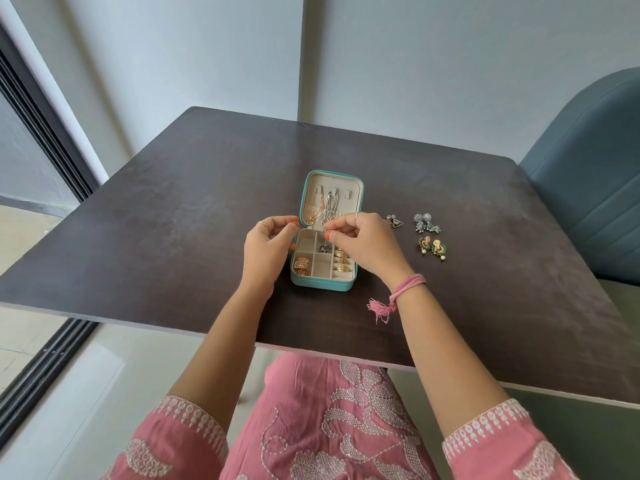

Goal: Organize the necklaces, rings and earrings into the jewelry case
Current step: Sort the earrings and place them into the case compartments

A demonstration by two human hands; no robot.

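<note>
A small teal jewelry case (323, 285) lies open on the dark table, its lid (349, 183) upright. A gold necklace (314, 209) and a silver necklace (329, 207) hang from hooks in the lid. Gold earrings (302, 266) fill the front left compartment, and gold rings (342, 261) sit in the right-hand slots. A dark silver earring (325, 247) lies in a middle compartment. My right hand (365, 242) pinches a small piece just above that compartment. My left hand (266, 249) is curled at the case's left edge; what it holds is hidden.
Right of the case lie a triangular earring (394, 221), a pair of silver earrings (426, 223) and a pair of green and gold earrings (432, 247). A blue padded chair (588, 174) stands at the table's right. A window frame runs along the left.
</note>
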